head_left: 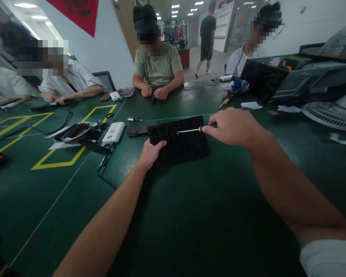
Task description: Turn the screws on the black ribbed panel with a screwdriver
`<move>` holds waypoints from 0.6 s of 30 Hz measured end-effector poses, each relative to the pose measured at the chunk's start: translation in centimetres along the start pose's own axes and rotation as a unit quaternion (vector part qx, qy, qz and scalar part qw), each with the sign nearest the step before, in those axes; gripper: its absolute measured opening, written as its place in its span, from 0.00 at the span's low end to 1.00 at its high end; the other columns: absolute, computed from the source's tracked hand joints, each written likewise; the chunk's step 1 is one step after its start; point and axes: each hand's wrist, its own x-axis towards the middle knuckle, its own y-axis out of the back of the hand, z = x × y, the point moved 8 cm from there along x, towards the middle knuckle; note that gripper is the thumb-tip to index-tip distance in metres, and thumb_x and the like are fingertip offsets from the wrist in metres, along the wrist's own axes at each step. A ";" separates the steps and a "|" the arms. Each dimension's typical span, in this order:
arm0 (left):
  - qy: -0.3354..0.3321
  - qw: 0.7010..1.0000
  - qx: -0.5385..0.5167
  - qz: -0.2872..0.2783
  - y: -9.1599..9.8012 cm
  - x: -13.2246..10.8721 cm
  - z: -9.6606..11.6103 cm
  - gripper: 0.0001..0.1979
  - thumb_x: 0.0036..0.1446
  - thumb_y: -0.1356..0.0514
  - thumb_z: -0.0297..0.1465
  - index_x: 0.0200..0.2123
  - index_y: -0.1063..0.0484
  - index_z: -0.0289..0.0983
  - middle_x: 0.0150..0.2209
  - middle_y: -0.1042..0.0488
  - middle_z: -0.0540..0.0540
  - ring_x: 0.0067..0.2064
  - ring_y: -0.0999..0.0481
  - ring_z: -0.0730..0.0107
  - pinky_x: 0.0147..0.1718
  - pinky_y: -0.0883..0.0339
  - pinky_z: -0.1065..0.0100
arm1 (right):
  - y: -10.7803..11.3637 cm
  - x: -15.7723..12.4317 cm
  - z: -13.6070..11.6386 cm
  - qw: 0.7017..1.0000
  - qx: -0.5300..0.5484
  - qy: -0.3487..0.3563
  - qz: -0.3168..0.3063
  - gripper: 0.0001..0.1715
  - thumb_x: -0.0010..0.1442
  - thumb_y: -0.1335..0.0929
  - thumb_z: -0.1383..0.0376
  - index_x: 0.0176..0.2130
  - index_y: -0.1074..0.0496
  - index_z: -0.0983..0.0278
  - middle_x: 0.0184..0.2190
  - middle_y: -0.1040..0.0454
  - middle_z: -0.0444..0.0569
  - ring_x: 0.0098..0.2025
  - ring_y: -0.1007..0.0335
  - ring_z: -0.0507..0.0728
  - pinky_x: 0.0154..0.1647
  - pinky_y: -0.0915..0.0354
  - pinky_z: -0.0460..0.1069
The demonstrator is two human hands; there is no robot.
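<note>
Within left grip (pixel 150 154), black panel (pixel 184 146)

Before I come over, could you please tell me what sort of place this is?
It looks like a shared workshop, perhaps within an office: several people sit around a large green table, a screwdriver is held over a black panel, and small parts lie nearby.

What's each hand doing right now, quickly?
Left hand: closed on the left edge of a black panel, thumb on top.
Right hand: closed, holding a screwdriver by its handle.
</note>
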 end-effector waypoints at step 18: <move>-0.004 1.000 0.011 0.006 0.2 0.2 -0.2 0.24 0.42 0.24 0.38 0.43 0.20 0.37 0.42 0.15 0.42 0.46 0.14 0.50 0.55 0.20 0.46 | 0.2 0.0 0.1 0.999 0.030 0.019 0.025 0.16 0.65 0.30 0.53 0.44 0.18 0.59 0.41 0.16 0.57 0.43 0.22 0.67 0.36 0.39 0.56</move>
